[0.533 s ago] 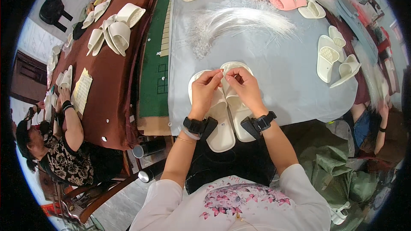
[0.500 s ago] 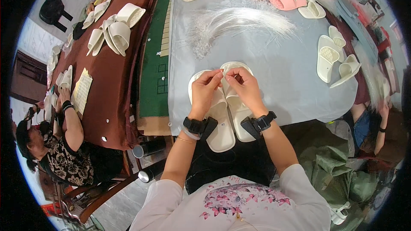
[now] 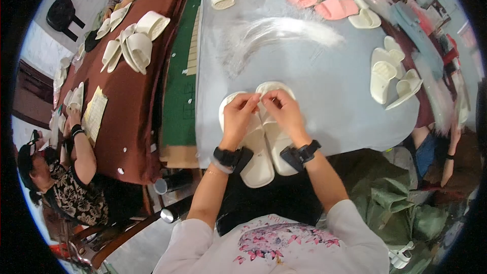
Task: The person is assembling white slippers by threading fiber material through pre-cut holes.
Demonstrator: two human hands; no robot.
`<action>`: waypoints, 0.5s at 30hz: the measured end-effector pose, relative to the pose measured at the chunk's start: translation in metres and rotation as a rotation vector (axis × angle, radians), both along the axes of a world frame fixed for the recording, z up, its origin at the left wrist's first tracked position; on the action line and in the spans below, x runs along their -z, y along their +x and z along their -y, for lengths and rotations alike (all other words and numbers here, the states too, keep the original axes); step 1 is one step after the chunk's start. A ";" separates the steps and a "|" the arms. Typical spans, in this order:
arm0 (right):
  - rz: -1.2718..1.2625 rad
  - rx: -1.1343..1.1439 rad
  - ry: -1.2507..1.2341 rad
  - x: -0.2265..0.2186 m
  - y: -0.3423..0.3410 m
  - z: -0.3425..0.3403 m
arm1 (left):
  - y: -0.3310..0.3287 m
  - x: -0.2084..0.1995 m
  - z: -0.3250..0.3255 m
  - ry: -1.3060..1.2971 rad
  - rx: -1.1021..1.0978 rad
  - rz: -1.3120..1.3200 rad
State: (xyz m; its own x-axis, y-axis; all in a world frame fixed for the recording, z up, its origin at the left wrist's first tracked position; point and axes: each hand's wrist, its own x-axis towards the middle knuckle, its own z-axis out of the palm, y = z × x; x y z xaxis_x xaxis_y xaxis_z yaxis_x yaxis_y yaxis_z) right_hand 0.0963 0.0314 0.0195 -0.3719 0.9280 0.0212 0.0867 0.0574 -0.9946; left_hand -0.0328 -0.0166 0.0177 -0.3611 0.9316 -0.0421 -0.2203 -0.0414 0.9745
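A pair of cream slide slippers lies side by side at the near edge of the table, with the lower ends jutting past it toward me. My left hand (image 3: 238, 117) is over the left slipper (image 3: 256, 166), and its thumb and fingers are pinched together. Over the right slipper (image 3: 277, 144), my right hand (image 3: 285, 115) is closed in a similar pinch. The fingertips nearly meet above the inner edges of the pair. Whatever they grip is too small to make out. Both hands partly cover the slippers' straps.
White plastic strands (image 3: 284, 30) lie in a bundle across the grey tabletop (image 3: 335, 86). Pink slippers (image 3: 336, 8) and more cream slippers (image 3: 384, 73) sit at the far right and right. At left, a brown-covered table (image 3: 119, 132) bears slippers; several other people work around both tables.
The whole view has shifted slightly, with the table contents sitting a little lower and left. My hands stay pinched together over the same pair of slippers.
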 end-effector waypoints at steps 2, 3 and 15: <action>0.024 0.001 0.091 0.007 0.003 0.001 | 0.005 -0.003 0.001 -0.073 -0.040 -0.119; -0.013 -0.004 0.149 0.017 0.003 -0.001 | 0.009 -0.003 0.001 -0.065 -0.086 -0.197; -0.016 0.007 0.178 0.012 -0.003 0.009 | 0.010 0.001 0.007 -0.039 -0.097 -0.347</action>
State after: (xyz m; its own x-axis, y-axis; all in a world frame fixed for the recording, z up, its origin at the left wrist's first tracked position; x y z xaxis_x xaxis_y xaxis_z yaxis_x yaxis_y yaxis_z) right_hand 0.0930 0.0224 0.0071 -0.3637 0.9117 0.1909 0.0721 0.2319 -0.9701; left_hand -0.0224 -0.0233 0.0166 -0.4464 0.8926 0.0635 0.1269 -0.0071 0.9919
